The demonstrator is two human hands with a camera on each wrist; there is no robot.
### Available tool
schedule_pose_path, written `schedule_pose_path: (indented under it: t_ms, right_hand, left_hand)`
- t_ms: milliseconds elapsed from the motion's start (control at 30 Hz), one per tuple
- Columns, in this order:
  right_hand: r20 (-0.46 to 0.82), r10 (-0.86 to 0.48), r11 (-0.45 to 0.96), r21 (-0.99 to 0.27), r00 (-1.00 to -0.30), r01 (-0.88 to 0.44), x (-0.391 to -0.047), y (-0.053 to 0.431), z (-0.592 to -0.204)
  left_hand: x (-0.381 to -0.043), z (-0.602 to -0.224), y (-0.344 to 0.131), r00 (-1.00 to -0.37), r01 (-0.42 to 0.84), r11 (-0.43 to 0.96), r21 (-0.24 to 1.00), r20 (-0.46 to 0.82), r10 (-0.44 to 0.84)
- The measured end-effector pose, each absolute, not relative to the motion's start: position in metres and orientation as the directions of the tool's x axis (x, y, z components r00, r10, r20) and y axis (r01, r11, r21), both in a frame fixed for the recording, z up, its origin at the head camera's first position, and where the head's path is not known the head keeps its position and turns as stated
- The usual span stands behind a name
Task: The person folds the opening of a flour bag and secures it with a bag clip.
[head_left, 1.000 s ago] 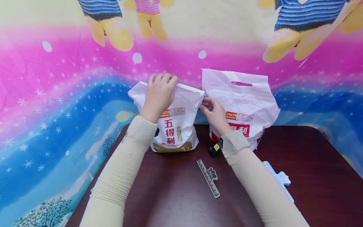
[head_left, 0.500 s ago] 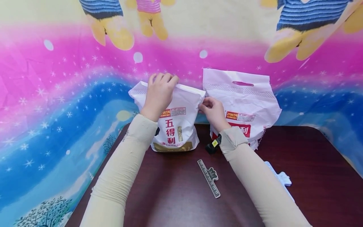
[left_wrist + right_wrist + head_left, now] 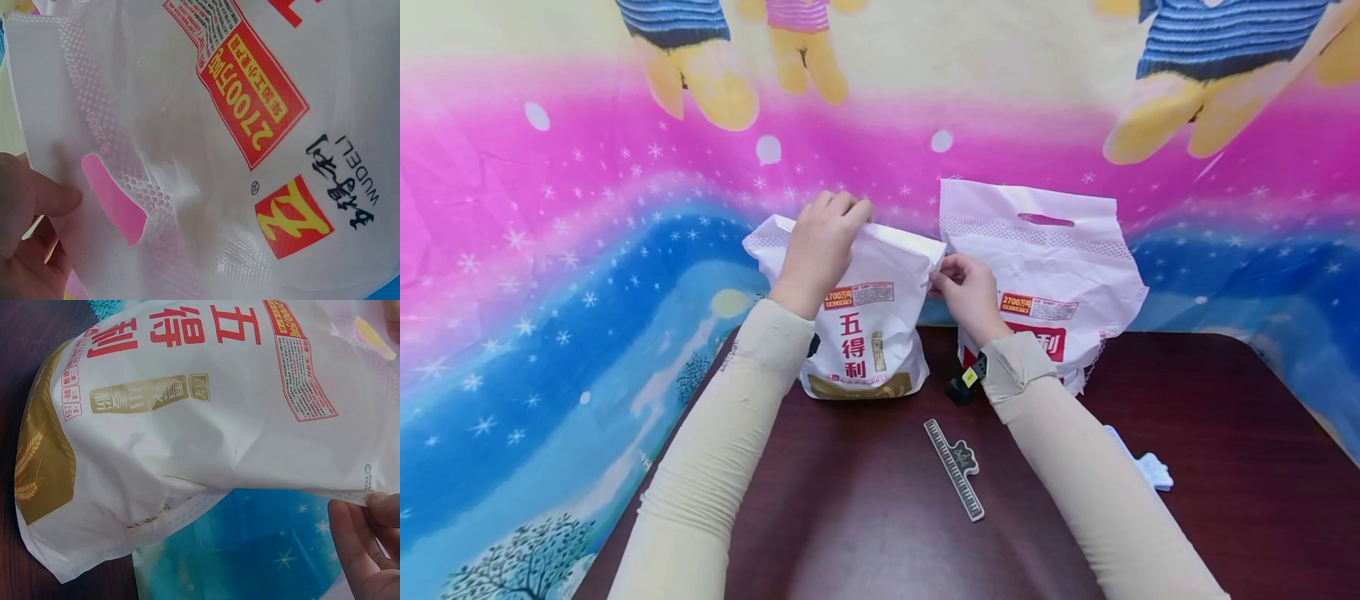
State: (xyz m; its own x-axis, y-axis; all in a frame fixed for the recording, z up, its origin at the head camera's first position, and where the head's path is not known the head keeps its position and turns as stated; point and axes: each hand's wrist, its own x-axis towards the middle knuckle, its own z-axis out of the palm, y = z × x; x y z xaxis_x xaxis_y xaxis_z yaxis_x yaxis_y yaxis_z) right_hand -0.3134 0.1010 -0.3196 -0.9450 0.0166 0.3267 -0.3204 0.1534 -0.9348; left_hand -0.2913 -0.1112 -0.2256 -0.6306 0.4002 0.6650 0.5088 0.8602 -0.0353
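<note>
A white flour bag (image 3: pixel 898 329) with red lettering and a gold base stands upright on the table. My left hand (image 3: pixel 823 254) grips its top edge, the thumb lying beside the cut-out handle slot in the left wrist view. At the bag's upper right side edge, my right hand (image 3: pixel 973 296) pinches the material between thumb and fingers, as the right wrist view also shows (image 3: pixel 365 540). A second white flour bag (image 3: pixel 1037 258) stands just right of it, partly hidden behind my right hand and sleeve.
A dark, ruler-patterned clip (image 3: pixel 955 471) lies on the brown table (image 3: pixel 842 508) in front of the bags. Farther right, a pale blue clip (image 3: pixel 1152 472) is partly covered by my right sleeve. A printed cloth (image 3: pixel 647 167) hangs behind the table.
My right fingers have shifted slightly at the bag's side edge, and the right wrist has turned a little. The left hand keeps its grip on the top. The head view has shifted slightly.
</note>
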Motion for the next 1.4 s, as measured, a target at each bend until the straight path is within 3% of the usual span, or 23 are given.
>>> schedule_pose_path:
  t_ms: [267,633,1067,1400]
  right_hand:
    - [0.365,0.020,0.217,-0.910,-0.931,-0.352,-0.310,0.102,-0.321]
    - [0.387,0.036,0.244,-0.897,-0.921,-0.368,-0.306,0.108,-0.323]
    - [0.427,0.005,0.140,-0.896,-0.904,-0.422,-0.310,0.110,-0.323]
    - [0.398,-0.063,0.057,-0.914,-0.915,-0.401,-0.313,0.118,-0.313]
  left_hand:
    - [-0.294,-0.227,-0.117,-0.620,0.544,0.839,0.008,0.677,0.396]
    - [-0.293,-0.231,-0.118,-0.557,0.553,0.830,-0.073,0.709,0.433]
    - [-0.296,-0.233,-0.124,-0.480,0.571,0.810,-0.135,0.746,0.462]
    - [-0.298,-0.234,-0.125,-0.468,0.566,0.809,-0.155,0.748,0.471]
